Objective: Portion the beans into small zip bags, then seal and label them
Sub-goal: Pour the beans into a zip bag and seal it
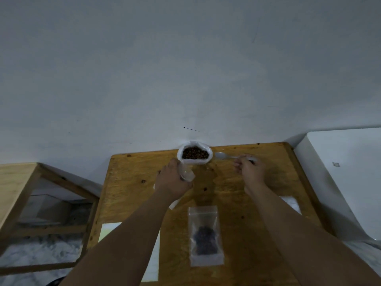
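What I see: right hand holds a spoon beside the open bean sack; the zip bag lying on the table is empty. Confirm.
Not empty: in the head view the zip bag on the table holds dark beans. The rest stands.

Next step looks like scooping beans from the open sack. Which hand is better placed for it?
Likely right: the right hand holds the spoon, its bowl beside the sack of beans; the left hand holds a clear small bag.

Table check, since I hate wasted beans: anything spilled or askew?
Nothing plainly spilled. Dark spots on the table could be stray beans or knots; too small to tell. The sack stands upright; the filled bag lies flat.
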